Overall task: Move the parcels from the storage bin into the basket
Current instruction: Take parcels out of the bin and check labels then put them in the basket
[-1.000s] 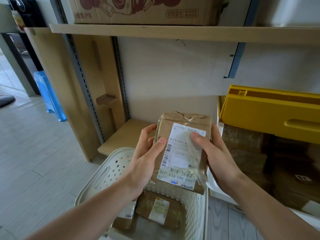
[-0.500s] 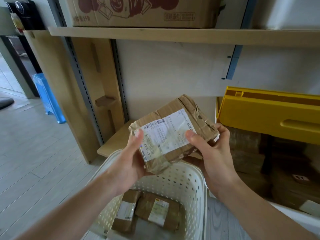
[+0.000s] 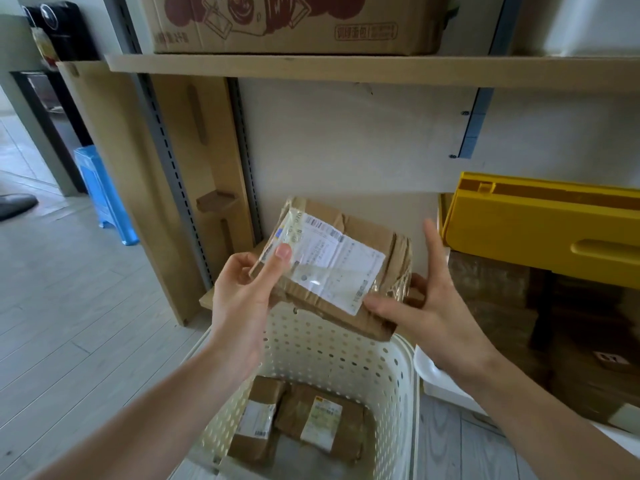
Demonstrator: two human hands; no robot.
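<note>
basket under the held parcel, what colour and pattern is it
The basket is cream-white plastic, its walls dotted with rows of small holes; the head view shows it.

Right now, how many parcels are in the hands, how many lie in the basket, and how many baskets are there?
Parcel in the hands: 1
Parcels in the basket: 2
Basket: 1
Total: 4
</note>
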